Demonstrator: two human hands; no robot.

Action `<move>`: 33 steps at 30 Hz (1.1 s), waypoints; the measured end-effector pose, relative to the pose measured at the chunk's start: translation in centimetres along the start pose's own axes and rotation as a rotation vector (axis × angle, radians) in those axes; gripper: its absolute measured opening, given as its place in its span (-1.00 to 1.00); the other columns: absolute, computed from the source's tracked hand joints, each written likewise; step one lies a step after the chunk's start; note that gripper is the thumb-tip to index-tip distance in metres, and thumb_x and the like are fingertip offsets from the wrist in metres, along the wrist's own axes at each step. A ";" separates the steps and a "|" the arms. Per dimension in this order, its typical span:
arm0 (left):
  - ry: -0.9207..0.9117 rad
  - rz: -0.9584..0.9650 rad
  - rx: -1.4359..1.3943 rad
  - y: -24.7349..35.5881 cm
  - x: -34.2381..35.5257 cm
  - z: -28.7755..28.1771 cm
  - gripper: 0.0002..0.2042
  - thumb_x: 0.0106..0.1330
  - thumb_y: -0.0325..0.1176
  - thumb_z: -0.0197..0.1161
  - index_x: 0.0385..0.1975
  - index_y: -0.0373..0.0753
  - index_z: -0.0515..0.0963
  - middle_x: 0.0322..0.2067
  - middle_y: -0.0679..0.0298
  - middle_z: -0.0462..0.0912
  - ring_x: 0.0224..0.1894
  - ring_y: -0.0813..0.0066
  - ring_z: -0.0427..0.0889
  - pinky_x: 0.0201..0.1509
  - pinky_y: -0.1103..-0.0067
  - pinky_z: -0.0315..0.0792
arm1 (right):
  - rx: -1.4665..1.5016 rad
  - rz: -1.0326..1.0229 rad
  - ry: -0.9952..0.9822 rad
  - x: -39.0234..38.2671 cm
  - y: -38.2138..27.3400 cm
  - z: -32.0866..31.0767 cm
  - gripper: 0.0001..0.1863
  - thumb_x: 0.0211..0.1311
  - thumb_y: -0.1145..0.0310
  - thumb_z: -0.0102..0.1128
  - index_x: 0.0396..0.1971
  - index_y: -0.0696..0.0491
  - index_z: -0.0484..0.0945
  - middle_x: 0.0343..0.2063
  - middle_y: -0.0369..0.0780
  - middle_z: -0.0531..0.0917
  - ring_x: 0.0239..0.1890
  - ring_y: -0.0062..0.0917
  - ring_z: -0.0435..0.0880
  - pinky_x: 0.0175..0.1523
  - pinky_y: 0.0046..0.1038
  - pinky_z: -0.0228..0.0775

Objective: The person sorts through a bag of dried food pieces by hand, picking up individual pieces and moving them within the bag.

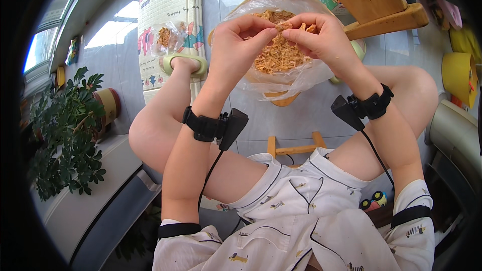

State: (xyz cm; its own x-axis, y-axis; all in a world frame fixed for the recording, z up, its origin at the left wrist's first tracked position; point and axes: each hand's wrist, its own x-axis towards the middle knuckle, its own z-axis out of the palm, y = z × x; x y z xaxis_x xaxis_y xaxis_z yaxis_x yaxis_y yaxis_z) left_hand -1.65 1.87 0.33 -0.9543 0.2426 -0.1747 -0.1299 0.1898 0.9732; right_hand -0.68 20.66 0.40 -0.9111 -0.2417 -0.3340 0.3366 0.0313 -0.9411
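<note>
My left hand (243, 45) and my right hand (314, 37) meet in pinches above a clear plastic bag (263, 80) spread open on a wooden chair seat (283, 101). A heap of orange-brown shredded dried pieces (278, 60) lies on the bag. Between both sets of fingertips is something small and pale, too small to make out. Black devices are strapped on both my wrists.
A patterned mat (153, 85) on the left holds a small bag of similar pieces (164, 37). A potted plant (75, 130) stands at left. A wooden chair back (381, 10) rises at upper right, near a yellow bin (457, 75). A low wooden frame (296, 149) sits between my legs.
</note>
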 end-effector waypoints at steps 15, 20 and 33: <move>-0.002 -0.022 -0.037 -0.3 0.4 0.4 -0.83 0.12 -0.37 0.28 -0.41 -0.36 0.56 -0.52 0.34 0.60 -0.49 0.73 0.53 -0.46 0.78 0.42 | 0.127 0.083 -0.061 -0.1 -0.3 -0.2 -0.81 0.08 0.36 0.24 -0.37 0.16 0.55 -0.58 -0.34 0.58 -0.62 -0.83 0.41 -0.59 -0.76 0.17; 0.008 -0.056 -0.134 -0.4 0.4 0.7 -0.84 0.12 -0.39 0.27 -0.40 -0.36 0.56 -0.52 0.34 0.61 -0.49 0.73 0.53 -0.48 0.78 0.41 | 0.226 0.117 -0.041 -0.1 0.0 0.1 -0.85 0.09 0.39 0.21 -0.38 0.13 0.52 -0.55 -0.32 0.60 -0.61 -0.83 0.40 -0.59 -0.77 0.14; 0.003 0.026 0.139 -0.6 0.5 0.8 -0.86 0.04 -0.45 0.24 -0.44 -0.40 0.55 -0.59 0.35 0.57 -0.51 0.69 0.51 -0.49 0.75 0.39 | -0.061 -0.125 0.030 -0.2 0.5 0.4 -0.86 0.06 0.41 0.22 -0.45 0.17 0.52 -0.58 -0.31 0.59 -0.58 -0.78 0.48 -0.53 -0.71 0.26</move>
State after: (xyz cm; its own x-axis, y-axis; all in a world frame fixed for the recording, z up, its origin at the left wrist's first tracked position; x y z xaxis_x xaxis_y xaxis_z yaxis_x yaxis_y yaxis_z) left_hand -1.81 2.62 -0.48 -0.9576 0.2462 -0.1495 -0.0673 0.3132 0.9473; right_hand -0.22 20.31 0.03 -0.9521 -0.2178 -0.2147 0.2062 0.0617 -0.9766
